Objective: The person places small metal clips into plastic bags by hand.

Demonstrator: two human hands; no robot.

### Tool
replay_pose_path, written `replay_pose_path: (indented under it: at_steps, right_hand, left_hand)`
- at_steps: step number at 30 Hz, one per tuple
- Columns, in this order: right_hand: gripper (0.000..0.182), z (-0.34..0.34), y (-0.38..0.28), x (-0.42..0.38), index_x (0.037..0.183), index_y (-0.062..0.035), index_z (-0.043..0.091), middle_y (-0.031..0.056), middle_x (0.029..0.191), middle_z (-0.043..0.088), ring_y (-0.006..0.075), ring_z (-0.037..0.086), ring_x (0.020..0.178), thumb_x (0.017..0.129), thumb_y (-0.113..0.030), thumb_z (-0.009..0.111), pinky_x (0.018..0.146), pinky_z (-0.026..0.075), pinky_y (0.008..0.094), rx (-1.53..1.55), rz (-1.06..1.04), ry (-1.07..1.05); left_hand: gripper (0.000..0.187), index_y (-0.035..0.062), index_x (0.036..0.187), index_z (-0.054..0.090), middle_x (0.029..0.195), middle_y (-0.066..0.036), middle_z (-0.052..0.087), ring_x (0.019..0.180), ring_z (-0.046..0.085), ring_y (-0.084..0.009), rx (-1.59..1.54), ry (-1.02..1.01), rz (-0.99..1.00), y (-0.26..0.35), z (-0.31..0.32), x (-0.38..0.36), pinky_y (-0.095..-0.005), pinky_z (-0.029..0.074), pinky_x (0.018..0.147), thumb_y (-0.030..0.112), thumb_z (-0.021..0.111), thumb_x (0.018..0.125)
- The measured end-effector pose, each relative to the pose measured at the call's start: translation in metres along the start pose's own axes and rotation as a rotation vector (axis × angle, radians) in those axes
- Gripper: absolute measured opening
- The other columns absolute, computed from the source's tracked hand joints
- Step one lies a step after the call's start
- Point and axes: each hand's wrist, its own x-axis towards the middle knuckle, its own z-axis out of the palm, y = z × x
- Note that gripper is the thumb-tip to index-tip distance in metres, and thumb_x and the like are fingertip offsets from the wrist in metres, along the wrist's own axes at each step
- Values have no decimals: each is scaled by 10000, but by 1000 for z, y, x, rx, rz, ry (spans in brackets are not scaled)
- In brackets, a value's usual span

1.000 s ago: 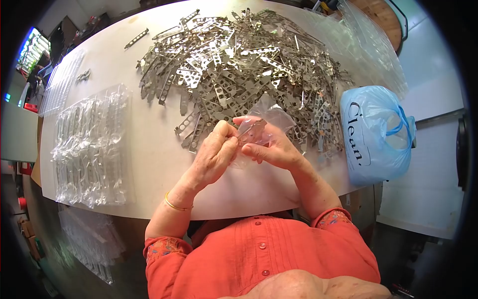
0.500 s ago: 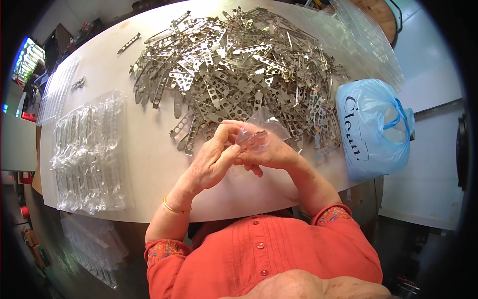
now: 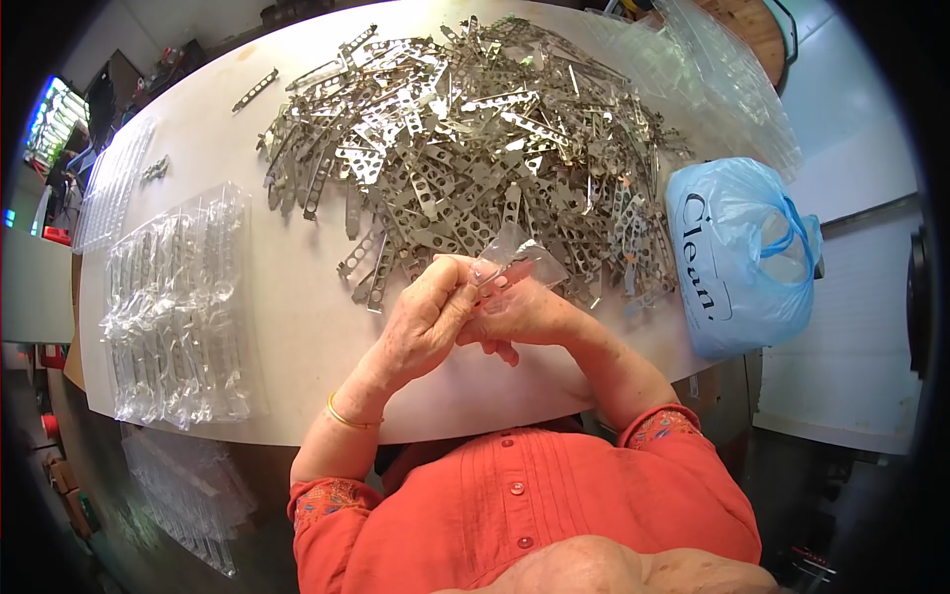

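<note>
Just in front of the big heap of perforated metal strips [image 3: 445, 148], my two hands meet. My left hand [image 3: 426, 312] has its thumb and fingers pinched on the near end of a small clear plastic bag [image 3: 534, 265]. My right hand [image 3: 524, 315] lies under and against the bag with its fingers curled, holding it from the other side. A thin dark edge shows inside the plastic, perhaps a metal piece; reflections hide the rest.
A clear tray [image 3: 178, 307] of wrapped strips lies at the left, another clear tray [image 3: 114, 183] behind it. A blue plastic bag [image 3: 742, 257] stands at the right, with clear plastic sheets [image 3: 703, 79] behind. A lone strip [image 3: 255, 89] lies at the back left.
The small bag has tilted, its open part now further right and showing more above my fingers. My left hand has shifted slightly down, its fingers closer together.
</note>
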Motion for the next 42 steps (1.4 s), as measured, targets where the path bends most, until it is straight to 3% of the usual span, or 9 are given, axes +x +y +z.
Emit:
replay_pose_path:
  at_steps: [5,7,10,13,15,16,21,29,42]
  right_hand:
    - [200,-2,2,-1,930,-25,636,57,661,605,144,621,502,859,-179,740,365,486,263,-33,86,2]
    - [190,-1,1,-2,893,-22,647,58,654,606,147,623,502,864,-184,743,371,487,265,-21,95,10]
    - [189,-4,6,-3,871,-28,645,56,660,606,142,613,494,877,-190,741,391,489,269,-19,123,-10]
    - [286,-12,11,-4,1083,-32,646,45,694,617,130,615,519,894,-220,748,425,494,266,-84,22,-76]
    - [547,-14,3,-12,1344,-40,528,39,785,644,116,616,553,897,-252,764,449,488,259,-24,-93,49]
    - [761,-19,-5,-16,1522,-65,333,54,915,666,108,635,644,900,-161,761,545,547,247,-51,-36,86]
    - [527,-23,6,-11,1400,-42,467,63,1072,692,133,683,968,966,-231,700,767,605,273,91,-352,213]
    - [213,-13,21,-4,1186,-29,589,68,899,704,63,577,546,996,-113,635,424,428,203,128,-405,236]
    - [69,-17,18,-7,1049,-20,620,47,862,659,72,591,614,1000,-69,611,492,536,248,255,-435,349]
  left_hand:
    - [153,-8,1087,612,1047,-76,650,850,645,-133,75,18,65,2,0,2,-286,533,757,106,516,1052]
    - [141,-7,1097,623,1047,-88,644,941,638,-171,310,22,294,-2,-1,5,-320,522,820,89,541,1033]
    - [133,-7,1102,632,1076,-101,638,1020,616,-203,272,-25,226,2,-4,3,-342,502,878,54,555,1012]
    - [110,-8,1061,630,1020,-77,611,875,608,-159,270,71,278,-1,-4,6,-298,502,776,45,545,1017]
    - [101,-9,1047,623,982,-65,586,798,575,-133,295,89,187,-5,-11,1,-276,479,713,43,541,1019]
    - [95,-9,1034,615,944,-53,560,720,542,-107,316,101,101,-6,-14,0,-254,457,649,40,536,1021]
    - [62,-6,967,557,917,-124,528,772,534,-254,272,123,74,-4,-12,1,-347,459,703,46,558,1000]
    - [70,-6,962,523,941,-128,525,811,544,-263,266,81,92,-9,-10,1,-356,465,731,45,539,1007]
    - [135,-12,1060,593,1033,-122,604,937,601,-233,221,166,211,-2,-15,3,-332,491,835,107,537,1028]
